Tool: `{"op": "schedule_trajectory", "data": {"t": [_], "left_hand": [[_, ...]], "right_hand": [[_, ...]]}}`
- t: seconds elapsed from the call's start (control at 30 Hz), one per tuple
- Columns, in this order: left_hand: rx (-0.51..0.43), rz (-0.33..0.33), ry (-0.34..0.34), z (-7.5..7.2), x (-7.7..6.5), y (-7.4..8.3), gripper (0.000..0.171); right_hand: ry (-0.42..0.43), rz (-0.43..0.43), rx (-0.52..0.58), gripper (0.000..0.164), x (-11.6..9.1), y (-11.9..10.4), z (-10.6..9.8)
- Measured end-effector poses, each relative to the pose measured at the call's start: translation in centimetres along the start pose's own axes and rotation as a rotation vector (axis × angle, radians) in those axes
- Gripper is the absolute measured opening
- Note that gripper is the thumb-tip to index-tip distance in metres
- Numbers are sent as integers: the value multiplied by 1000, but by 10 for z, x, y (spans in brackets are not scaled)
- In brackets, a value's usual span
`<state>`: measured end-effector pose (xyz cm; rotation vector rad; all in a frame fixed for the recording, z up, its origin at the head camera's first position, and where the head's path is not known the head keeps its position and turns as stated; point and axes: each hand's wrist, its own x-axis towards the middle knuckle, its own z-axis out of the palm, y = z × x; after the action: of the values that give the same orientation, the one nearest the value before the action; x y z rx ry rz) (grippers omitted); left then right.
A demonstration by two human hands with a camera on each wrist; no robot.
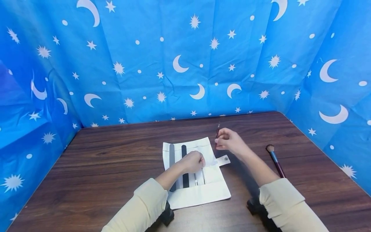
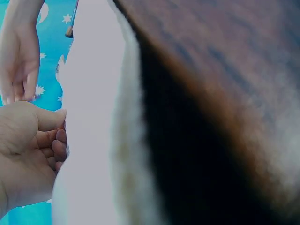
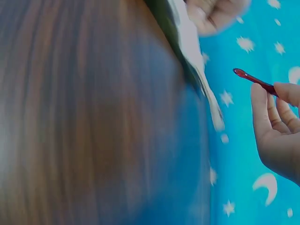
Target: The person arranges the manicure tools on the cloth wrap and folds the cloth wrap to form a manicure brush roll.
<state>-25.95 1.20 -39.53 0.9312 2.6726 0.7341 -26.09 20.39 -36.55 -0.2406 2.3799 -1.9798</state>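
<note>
My right hand (image 1: 230, 140) pinches a slim dark-red tool (image 3: 255, 80) between thumb and fingertips, just past the right side of a white fabric tool pouch (image 1: 200, 195). The tool stands nearly upright in the head view, with a thin, pale upper tip; its exact kind does not show. Over the opened pouch, my left hand (image 1: 193, 161) has its fingers curled, and thumb and fingers pinch at the pouch in the left wrist view. A grey nail file (image 1: 172, 158) and a black nail file (image 1: 184, 151) lie in the pouch, beside slim silver tools (image 1: 204, 176) partly covered by the hand.
A makeup brush (image 1: 274, 158) with a dark-red handle lies on the brown wooden table (image 1: 116, 161), right of the pouch and partly behind the right forearm. A snap tab (image 1: 224, 160) sticks out from the pouch's right side. Blue star-patterned cloth (image 1: 150, 64) surrounds the table.
</note>
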Motion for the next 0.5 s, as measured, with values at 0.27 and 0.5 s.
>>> {"op": "schedule_trajectory", "data": {"t": [0.27, 0.5], "left_hand": [[-34, 28, 9, 0, 0, -1, 19], [-30, 45, 20, 0, 0, -3, 21]], "right_hand": [[-20, 181, -87, 17, 17, 8, 33], [-77, 267, -158, 12, 20, 11, 37]]}}
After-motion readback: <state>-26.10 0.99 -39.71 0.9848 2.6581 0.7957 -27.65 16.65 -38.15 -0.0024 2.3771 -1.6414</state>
